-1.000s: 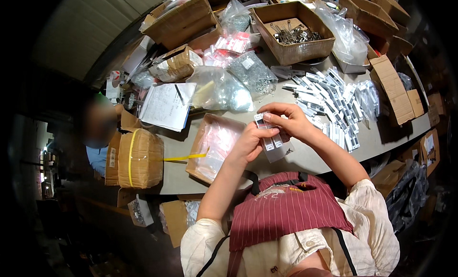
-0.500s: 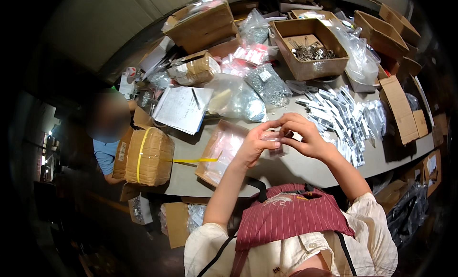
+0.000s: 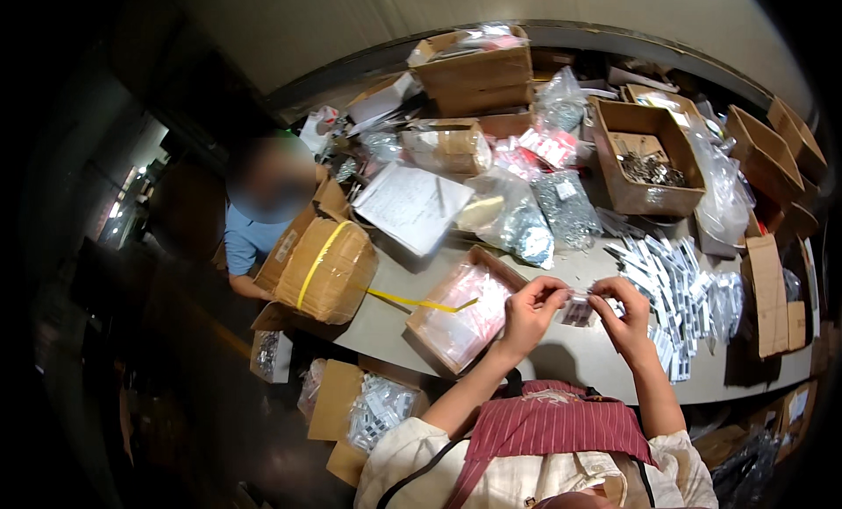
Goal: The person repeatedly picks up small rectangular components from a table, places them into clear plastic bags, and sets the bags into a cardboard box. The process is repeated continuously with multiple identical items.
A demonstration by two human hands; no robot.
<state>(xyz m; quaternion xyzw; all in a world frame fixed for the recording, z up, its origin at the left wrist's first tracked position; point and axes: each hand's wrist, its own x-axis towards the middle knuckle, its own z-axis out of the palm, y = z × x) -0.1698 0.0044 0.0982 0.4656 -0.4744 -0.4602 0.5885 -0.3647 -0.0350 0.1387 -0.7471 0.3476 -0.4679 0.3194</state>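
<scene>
Between my hands hangs a small clear plastic bag (image 3: 576,312) with dark, small contents that I cannot make out. My left hand (image 3: 533,311) pinches its upper left edge. My right hand (image 3: 624,314) pinches the upper right side, fingers bent. Just left of my left hand lies a shallow open carton (image 3: 419,319) holding clear and pinkish plastic bags (image 3: 472,300). To the right of my right hand spreads a loose pile of grey-white, narrow flat pieces (image 3: 668,290).
A carton with a yellow strap (image 3: 338,272) stands at left, beside a person in a blue sleeve (image 3: 241,246). Behind are a notebook (image 3: 412,206), a bag of metal parts (image 3: 566,206) and a carton of metal pieces (image 3: 645,197). An open carton of bagged parts (image 3: 338,399) sits below the table.
My hands have moved apart, and the small bag now hangs stretched between them. The whole view has shifted, so the table's things appear farther right and lower.
</scene>
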